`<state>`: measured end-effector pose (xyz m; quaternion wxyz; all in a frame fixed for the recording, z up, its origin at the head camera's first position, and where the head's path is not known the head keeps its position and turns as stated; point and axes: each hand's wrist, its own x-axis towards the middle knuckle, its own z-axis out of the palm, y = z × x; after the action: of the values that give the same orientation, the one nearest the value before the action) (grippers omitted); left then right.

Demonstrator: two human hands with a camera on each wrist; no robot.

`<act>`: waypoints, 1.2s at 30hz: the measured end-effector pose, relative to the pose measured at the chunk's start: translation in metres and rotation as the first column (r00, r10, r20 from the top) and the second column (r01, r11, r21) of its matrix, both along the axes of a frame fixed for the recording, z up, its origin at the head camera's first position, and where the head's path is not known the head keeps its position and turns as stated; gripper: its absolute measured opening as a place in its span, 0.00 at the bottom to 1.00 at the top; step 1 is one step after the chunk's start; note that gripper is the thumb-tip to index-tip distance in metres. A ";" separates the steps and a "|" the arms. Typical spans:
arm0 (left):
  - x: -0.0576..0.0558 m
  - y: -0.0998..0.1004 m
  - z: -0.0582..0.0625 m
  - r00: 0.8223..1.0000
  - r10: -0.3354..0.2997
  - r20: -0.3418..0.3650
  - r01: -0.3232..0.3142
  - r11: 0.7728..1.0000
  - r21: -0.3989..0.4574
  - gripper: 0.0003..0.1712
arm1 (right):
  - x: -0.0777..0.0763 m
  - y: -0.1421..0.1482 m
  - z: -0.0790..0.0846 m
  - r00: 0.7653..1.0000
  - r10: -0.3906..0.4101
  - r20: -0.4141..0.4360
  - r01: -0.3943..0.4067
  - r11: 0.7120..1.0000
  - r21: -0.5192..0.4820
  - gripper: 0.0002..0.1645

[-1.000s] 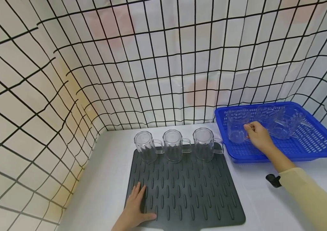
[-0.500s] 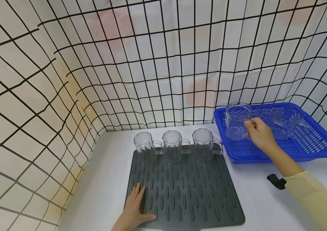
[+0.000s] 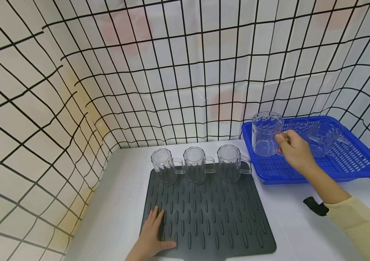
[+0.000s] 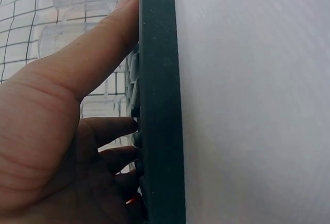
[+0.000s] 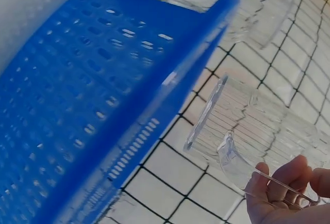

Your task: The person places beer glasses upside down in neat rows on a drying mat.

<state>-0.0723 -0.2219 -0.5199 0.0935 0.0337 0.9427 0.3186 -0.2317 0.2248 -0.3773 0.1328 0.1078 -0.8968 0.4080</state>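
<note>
My right hand point(image 3: 295, 149) grips a clear glass mug point(image 3: 266, 135) by its handle, holding it mouth up over the left part of a blue plastic basket point(image 3: 286, 177). In the right wrist view the fingers curl round the handle of the mug point(image 5: 263, 126). My left hand point(image 3: 152, 232) lies with fingers spread on the left front part of a dark grey ridged mat point(image 3: 217, 217). The left wrist view shows the thumb along the edge of the mat point(image 4: 161, 105). Three glass mugs stand upside down along the mat's back edge: left point(image 3: 164, 168), middle point(image 3: 195, 166) and right point(image 3: 230, 165).
More clear glass mugs point(image 3: 319, 141) lie in the basket; their exact number is hard to tell. Black wire grid panels point(image 3: 188, 72) with white sheeting behind them enclose the white table point(image 3: 119, 203). A black strap point(image 3: 315, 206) hangs by the right sleeve.
My right hand has raised the glass mug from the basket, moving it up and slightly left. The left hand and the three mugs on the mat have stayed in place.
</note>
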 end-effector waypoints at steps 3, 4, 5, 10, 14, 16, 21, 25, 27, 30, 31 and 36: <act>0.000 0.000 0.000 1.000 0.000 -0.002 0.000 1.000 -0.001 0.67 | 0.005 -0.003 0.006 1.000 0.004 -0.013 -0.004 1.000 -0.004 0.27; 0.000 0.000 0.001 1.000 0.003 0.000 -0.003 1.000 0.000 0.67 | 0.007 -0.004 0.007 1.000 0.008 -0.018 -0.008 1.000 -0.006 0.26; 0.000 0.001 0.001 1.000 0.004 0.001 -0.004 1.000 0.002 0.67 | 0.009 -0.005 0.009 1.000 0.014 -0.022 -0.014 1.000 -0.013 0.26; 0.000 0.002 0.003 1.000 0.011 0.006 -0.011 1.000 0.000 0.67 | 0.018 -0.012 0.018 0.998 0.052 -0.040 -0.053 0.997 -0.048 0.23; 0.000 0.002 0.004 1.000 0.010 0.006 -0.010 1.000 -0.007 0.67 | 0.026 -0.019 0.024 0.995 0.084 -0.061 -0.088 0.994 -0.065 0.20; 0.000 0.002 0.004 1.000 0.008 0.003 -0.008 1.000 -0.006 0.66 | 0.031 -0.023 0.028 0.993 0.100 -0.068 -0.104 0.992 -0.067 0.19; 0.000 0.001 0.003 1.000 0.006 0.004 -0.006 1.000 0.000 0.66 | 0.042 -0.033 0.034 0.988 0.138 -0.068 -0.142 0.988 -0.067 0.19; 0.000 0.001 0.002 1.000 0.006 0.003 -0.006 1.000 0.003 0.67 | 0.051 -0.041 0.038 0.982 0.176 -0.062 -0.180 0.981 -0.077 0.18; 0.000 0.001 0.001 1.000 0.005 0.002 -0.005 1.000 0.001 0.66 | 0.055 -0.046 0.040 0.977 0.203 -0.062 -0.208 0.974 -0.087 0.17; 0.000 0.001 0.001 1.000 0.001 -0.001 -0.001 1.000 -0.003 0.66 | 0.060 -0.052 0.041 0.967 0.245 -0.072 -0.252 0.963 -0.100 0.15; 0.000 0.001 0.001 1.000 0.000 -0.001 0.000 1.000 -0.003 0.66 | 0.062 -0.054 0.041 0.963 0.259 -0.076 -0.267 0.958 -0.105 0.15; 0.000 0.001 0.002 1.000 0.001 0.008 -0.001 1.000 -0.003 0.66 | 0.069 -0.063 0.041 0.942 0.329 -0.071 -0.336 0.931 -0.143 0.13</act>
<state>-0.0723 -0.2211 -0.5183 0.0973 0.0319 0.9429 0.3171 -0.1629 0.1617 -0.3364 0.0900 0.2567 -0.8284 0.4897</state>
